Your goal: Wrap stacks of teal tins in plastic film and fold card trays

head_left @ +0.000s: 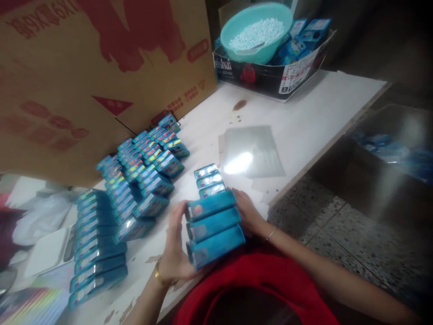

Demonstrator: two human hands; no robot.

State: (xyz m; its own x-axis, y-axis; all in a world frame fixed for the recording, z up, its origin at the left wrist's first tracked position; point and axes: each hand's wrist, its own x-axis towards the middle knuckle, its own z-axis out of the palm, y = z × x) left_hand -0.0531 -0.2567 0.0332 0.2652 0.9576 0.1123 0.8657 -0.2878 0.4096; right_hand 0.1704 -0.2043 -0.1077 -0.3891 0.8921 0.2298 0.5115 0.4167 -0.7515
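Observation:
Between my two hands sit three blue small boxes [214, 228], side by side in a row near the table's front edge. My left hand [176, 248] is curved around their left ends, with the thumb low and the fingers at the far corner. My right hand [249, 212] presses on their right ends, its fingers partly hidden behind the boxes. Just beyond them, three more small boxes [209, 180] with shiny ends lie in line. Whether my hands also touch these is hidden. A clear plastic sheet or stack of film [253, 152] rests on the table farther back.
Rows of blue boxes [98, 253] stand at left, before a large cardboard carton [111, 58]. A black-sided tray [260, 81] at the back holds a turquoise bowl [233, 25] of white pieces and more blue boxes. A white scale-like device [47, 253] sits far left.

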